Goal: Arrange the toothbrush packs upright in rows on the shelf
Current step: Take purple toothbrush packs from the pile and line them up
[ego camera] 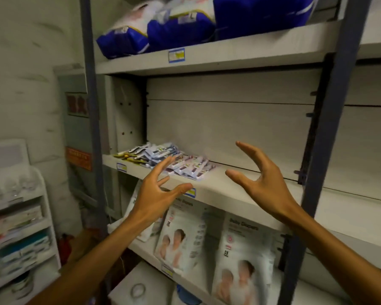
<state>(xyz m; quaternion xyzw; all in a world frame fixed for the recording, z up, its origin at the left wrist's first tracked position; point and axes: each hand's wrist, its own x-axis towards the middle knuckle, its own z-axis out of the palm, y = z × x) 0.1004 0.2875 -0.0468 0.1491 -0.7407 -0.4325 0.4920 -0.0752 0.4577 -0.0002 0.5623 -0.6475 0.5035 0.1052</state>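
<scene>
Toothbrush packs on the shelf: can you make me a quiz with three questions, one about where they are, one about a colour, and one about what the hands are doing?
1. Where do the toothbrush packs lie?
A. left part of the middle shelf
B. top shelf
C. the floor

2. What colour are the bags on the top shelf?
A. red and black
B. blue and white
C. green

3. What are the left hand and right hand doing?
A. both gripping packs
B. one holds a bag
C. both open, holding nothing

Answers:
1 A, the packs lie flat in a heap at the shelf's left end.
2 B, the bags show blue with white.
3 C, the fingers are spread and nothing is in them.
</scene>
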